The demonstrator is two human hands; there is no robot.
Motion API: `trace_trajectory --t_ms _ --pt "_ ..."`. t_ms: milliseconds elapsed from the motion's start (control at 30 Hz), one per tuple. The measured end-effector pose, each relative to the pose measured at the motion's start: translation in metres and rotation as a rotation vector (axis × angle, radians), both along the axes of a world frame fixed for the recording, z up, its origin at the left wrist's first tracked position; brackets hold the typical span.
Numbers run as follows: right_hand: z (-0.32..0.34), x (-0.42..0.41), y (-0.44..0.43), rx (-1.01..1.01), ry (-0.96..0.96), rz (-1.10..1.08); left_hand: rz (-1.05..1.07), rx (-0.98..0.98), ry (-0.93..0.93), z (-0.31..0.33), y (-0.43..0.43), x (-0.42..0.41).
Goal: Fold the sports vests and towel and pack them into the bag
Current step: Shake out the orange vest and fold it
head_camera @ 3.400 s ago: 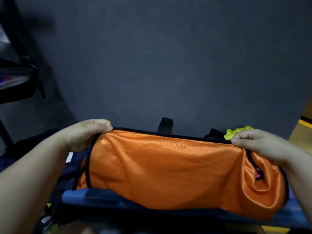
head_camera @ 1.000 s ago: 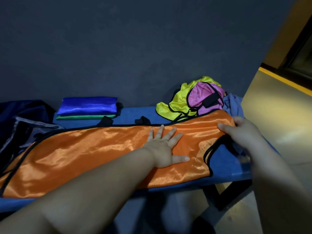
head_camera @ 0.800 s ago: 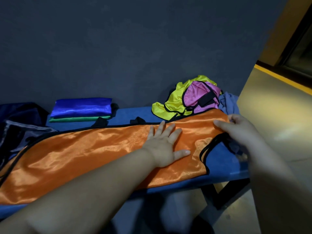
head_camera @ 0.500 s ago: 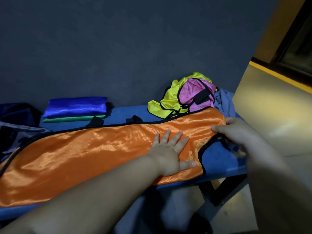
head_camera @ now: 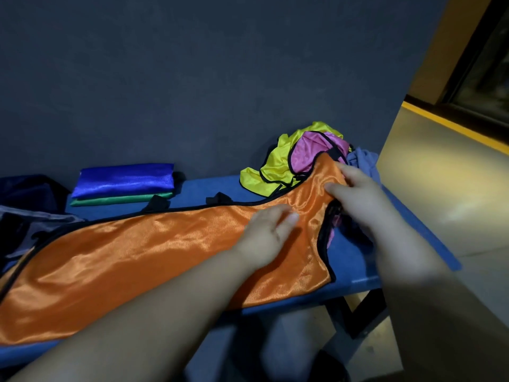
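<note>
Lifted since a moment ago, the shoulder end of the orange vest [head_camera: 137,252] is being pinched by the right hand [head_camera: 355,194] above the blue bench [head_camera: 355,274], while its middle is being pressed by the flat, open left hand [head_camera: 264,235]. Slick fabric is being pulled, so the fold may be skewed, or the overhanging hem dragged off.

1. The orange vest [head_camera: 143,252] was glossy, satin-like cloth with fine ribbing and black trim.
2. The folded blue vest [head_camera: 124,179] shone likewise.
3. The towel [head_camera: 363,161] looked matt, soft cloth.
4. The bench [head_camera: 355,260] top looked matt; the wall [head_camera: 192,78] was matt too.
</note>
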State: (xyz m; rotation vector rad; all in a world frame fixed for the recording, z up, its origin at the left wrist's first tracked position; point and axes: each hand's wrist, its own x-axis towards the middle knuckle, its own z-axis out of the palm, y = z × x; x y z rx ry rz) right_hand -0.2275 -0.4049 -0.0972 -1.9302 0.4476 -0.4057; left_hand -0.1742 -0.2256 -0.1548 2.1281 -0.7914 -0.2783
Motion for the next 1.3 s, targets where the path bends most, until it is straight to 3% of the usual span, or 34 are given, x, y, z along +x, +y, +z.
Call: trace_trajectory --t_ms 200,267,333,400,500,667,767,1100,1300 --pt "0.007 0.024 0.063 -0.181 0.004 0.134 0.4 -0.54 0.591 0.03 0.019 0.028" --pt "0.0 0.028 0.086 -0.217 0.034 0.266 0.443 -0.593 0.722 0.037 0.034 0.033" --pt "-0.008 0.029 0.101 -0.13 0.127 0.439 0.477 -0.525 0.756 0.037 0.046 0.038" --pt "-0.011 0.028 0.103 -0.066 0.206 0.522 0.535 -0.353 0.664 0.036 0.058 0.039" --pt "-0.006 0.022 0.09 -0.043 0.213 0.458 0.507 -0.074 0.396 0.028 0.07 0.036" --pt "-0.008 0.001 0.06 -0.378 0.35 0.341 0.46 0.215 0.068 0.022 0.076 0.029" --pt "-0.017 -0.012 0.059 -0.404 0.408 0.368 0.421 0.292 -0.106 0.019 0.073 0.026" --pt "-0.025 -0.035 0.068 -0.62 0.487 0.504 0.428 0.061 0.095 0.022 0.066 0.02" --pt "-0.026 -0.041 0.058 -0.578 0.522 0.516 0.399 0.13 0.03 0.021 0.07 0.012"
